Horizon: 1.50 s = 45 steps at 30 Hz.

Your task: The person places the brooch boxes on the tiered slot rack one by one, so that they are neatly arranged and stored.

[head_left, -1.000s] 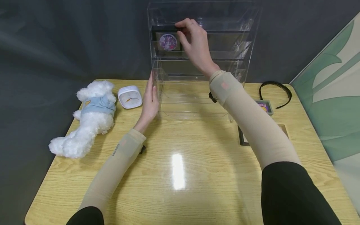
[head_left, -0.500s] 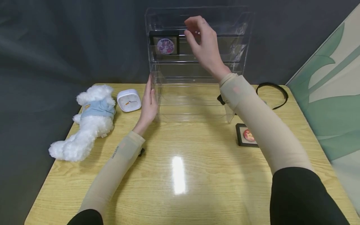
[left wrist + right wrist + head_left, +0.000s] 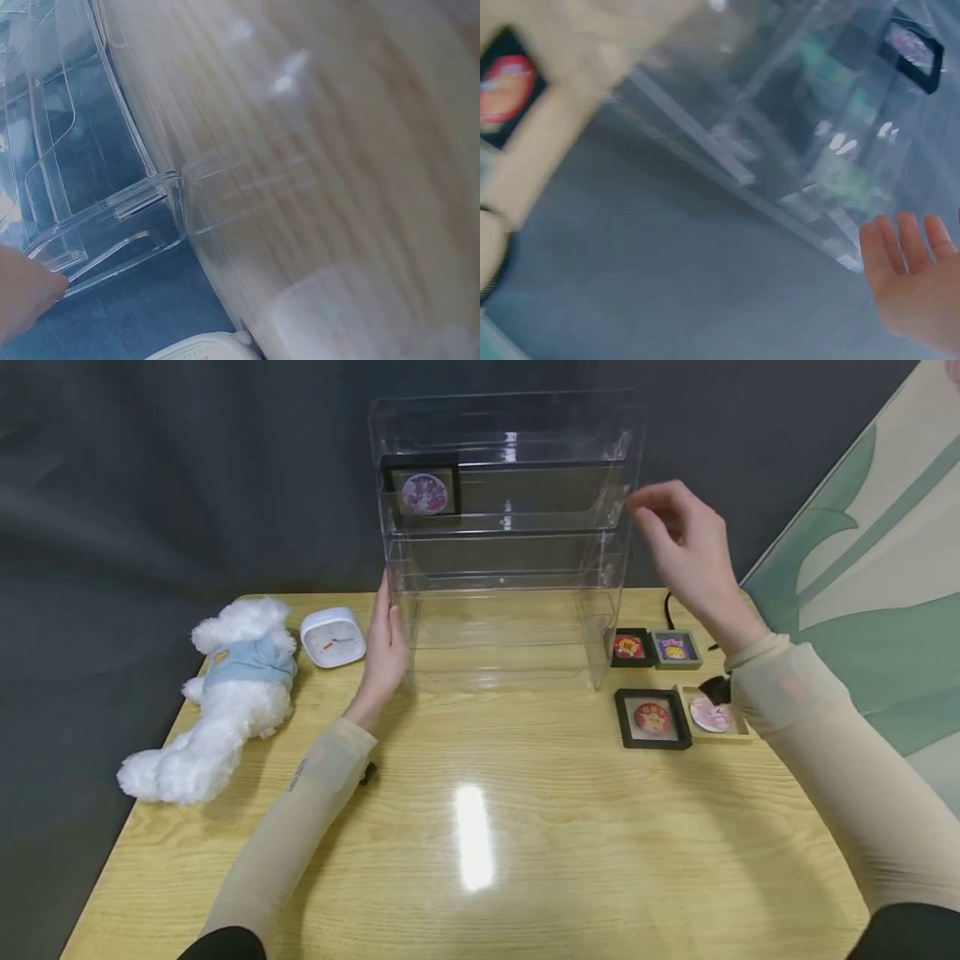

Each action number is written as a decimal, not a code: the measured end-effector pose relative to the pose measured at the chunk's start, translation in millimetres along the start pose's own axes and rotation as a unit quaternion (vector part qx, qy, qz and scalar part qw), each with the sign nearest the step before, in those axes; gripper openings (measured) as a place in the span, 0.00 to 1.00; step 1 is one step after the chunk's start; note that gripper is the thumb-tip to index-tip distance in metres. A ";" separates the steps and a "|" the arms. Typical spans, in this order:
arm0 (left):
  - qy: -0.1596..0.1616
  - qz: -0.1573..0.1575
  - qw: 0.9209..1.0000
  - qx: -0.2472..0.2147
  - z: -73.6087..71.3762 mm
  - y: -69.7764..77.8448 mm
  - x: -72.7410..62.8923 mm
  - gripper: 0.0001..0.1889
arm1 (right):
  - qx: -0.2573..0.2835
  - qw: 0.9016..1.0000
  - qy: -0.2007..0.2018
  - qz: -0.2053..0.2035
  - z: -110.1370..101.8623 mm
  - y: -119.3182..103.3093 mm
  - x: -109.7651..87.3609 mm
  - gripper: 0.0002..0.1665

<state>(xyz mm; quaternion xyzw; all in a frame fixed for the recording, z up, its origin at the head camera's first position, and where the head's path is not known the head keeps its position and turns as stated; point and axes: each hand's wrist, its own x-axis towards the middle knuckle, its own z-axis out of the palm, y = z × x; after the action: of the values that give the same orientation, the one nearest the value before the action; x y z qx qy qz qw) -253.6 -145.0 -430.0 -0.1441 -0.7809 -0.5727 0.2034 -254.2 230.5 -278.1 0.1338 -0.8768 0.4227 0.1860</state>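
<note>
A clear tiered display rack (image 3: pixel 502 581) stands at the back of the table. On an upper tier at its left leans a black-framed badge (image 3: pixel 424 493) with a purple round design. My left hand (image 3: pixel 385 652) rests against the rack's left side with fingers straight; the left wrist view shows part of that hand (image 3: pixel 28 292) at the clear side. My right hand (image 3: pixel 693 547) hangs in the air just right of the rack, fingers loosely bent and holding nothing. In the right wrist view this hand (image 3: pixel 915 277) has its fingers apart from anything.
Right of the rack lie several small framed badges: a black one (image 3: pixel 652 718), a cream one (image 3: pixel 711 715), a smaller black one (image 3: pixel 630 647) and a grey one (image 3: pixel 675 649). At left are a white clock (image 3: pixel 332 637) and a plush toy (image 3: pixel 243 693). A black headband (image 3: pixel 669 610) is partly hidden.
My right hand has let go of the purple framed badge, left on the upper tier, and moved right and down past the rack's edge. The left hand stays at the rack's side.
</note>
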 end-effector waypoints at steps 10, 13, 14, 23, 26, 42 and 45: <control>0.002 0.000 1.000 0.008 0.4 -1.3 1.0 0.29 | -0.054 0.994 -0.055 0.079 -37.8 81.3 -79.7 0.24; 0.001 -0.002 1.000 0.002 2.0 -0.7 2.4 0.29 | -0.071 0.991 -0.071 0.089 -43.0 105.8 -96.3 0.23; 0.001 -0.001 1.000 0.003 2.9 -0.7 3.0 0.29 | -0.079 0.990 -0.080 0.088 -44.3 113.7 -101.0 0.22; -0.004 -0.001 1.000 0.007 9.0 -0.8 5.4 0.29 | -0.145 0.978 -0.139 0.056 -56.2 170.7 -129.1 0.15; -0.004 -0.001 1.000 0.008 9.9 -2.3 6.6 0.29 | -0.167 0.972 -0.150 0.063 -67.2 184.9 -132.3 0.15; -0.006 -0.004 1.000 0.003 8.9 0.5 7.1 0.29 | -0.177 0.965 -0.171 0.086 -75.1 215.7 -148.0 0.14; -0.008 -0.004 1.000 0.006 8.9 1.1 6.6 0.29 | -0.187 0.963 -0.170 0.089 -73.7 215.9 -147.6 0.13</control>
<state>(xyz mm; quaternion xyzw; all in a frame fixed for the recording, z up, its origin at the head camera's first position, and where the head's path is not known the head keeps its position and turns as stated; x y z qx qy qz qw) -260.2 -136.3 -428.2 -0.1440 -0.7865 -0.5678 0.1955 -191.0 431.3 -450.0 0.0877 -0.9673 0.2375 0.0172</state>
